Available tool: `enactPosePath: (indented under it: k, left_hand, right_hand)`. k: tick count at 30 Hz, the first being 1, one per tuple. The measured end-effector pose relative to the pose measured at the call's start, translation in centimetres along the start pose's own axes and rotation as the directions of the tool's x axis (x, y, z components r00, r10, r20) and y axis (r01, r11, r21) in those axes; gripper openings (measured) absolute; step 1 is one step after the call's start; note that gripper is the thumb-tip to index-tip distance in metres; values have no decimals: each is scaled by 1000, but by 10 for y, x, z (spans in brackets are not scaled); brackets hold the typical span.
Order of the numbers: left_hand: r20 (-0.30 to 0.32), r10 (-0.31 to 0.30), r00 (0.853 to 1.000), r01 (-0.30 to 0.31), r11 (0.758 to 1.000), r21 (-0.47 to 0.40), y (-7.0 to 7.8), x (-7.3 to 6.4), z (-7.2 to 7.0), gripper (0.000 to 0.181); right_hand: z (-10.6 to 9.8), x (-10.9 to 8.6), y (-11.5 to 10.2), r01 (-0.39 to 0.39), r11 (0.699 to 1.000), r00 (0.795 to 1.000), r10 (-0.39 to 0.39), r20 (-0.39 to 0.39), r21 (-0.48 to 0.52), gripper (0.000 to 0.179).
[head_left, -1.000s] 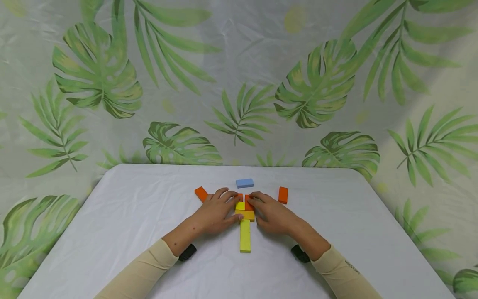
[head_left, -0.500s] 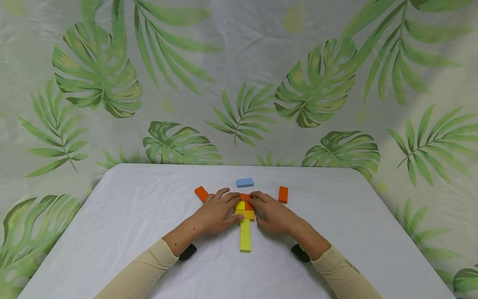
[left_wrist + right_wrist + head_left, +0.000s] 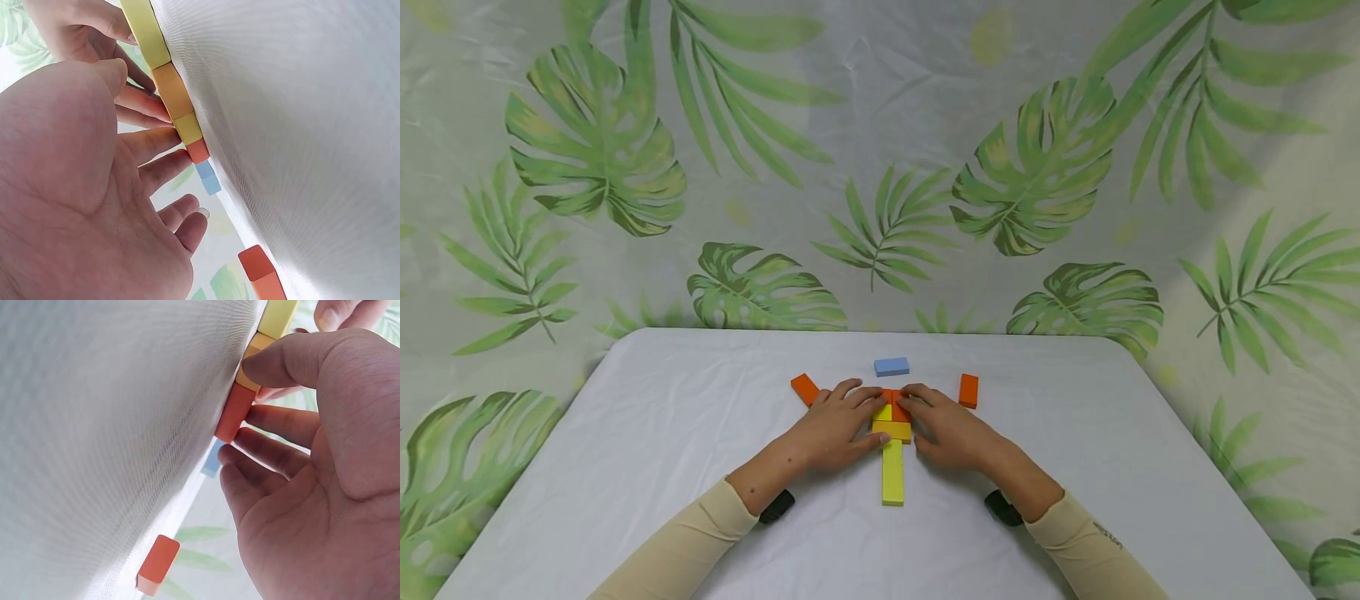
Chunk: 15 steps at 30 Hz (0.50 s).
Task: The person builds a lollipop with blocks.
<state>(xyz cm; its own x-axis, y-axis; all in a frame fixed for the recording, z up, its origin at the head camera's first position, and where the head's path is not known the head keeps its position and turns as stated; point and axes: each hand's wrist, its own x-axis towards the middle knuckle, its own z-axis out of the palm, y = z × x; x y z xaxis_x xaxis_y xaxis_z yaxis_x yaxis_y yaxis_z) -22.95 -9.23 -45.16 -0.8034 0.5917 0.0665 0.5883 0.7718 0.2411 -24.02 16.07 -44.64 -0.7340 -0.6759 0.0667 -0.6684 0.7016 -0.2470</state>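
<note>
Wooden blocks lie joined on the table: a long yellow-green block point(image 3: 892, 475), an amber block point(image 3: 892, 431) across its far end, then a small yellow block point(image 3: 883, 412) beside an orange-red block point(image 3: 901, 408). A small orange-red block point(image 3: 198, 151) adjoins the yellow one's far side. From the left, my left hand point(image 3: 835, 427) touches the small blocks with extended fingertips; its thumb tip is over the amber block. On the right, my right hand point(image 3: 955, 429) rests its fingers against the orange-red block, and its thumb touches the amber block's end in the right wrist view.
A light blue block point(image 3: 892, 367) lies beyond the joined blocks. One loose orange block point(image 3: 805, 389) is left of my left hand, another orange block point(image 3: 969, 392) right of my right hand. A white cloth covers the table point(image 3: 700, 375); a leaf-patterned curtain point(image 3: 880, 167) hangs behind.
The small orange-red block at the far end has come up against its orange-red neighbour, so the gap between them has gone. My hands have barely moved.
</note>
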Motion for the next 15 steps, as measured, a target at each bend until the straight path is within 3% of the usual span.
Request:
enactPosePath:
  k: [15]
  left_hand:
    - [-6, 24, 1000, -24, 1000, 4, 1, -1, -2, 67]
  right_hand:
    - [1, 0, 3, -8, 1000, 999, 8, -36, 9, 59]
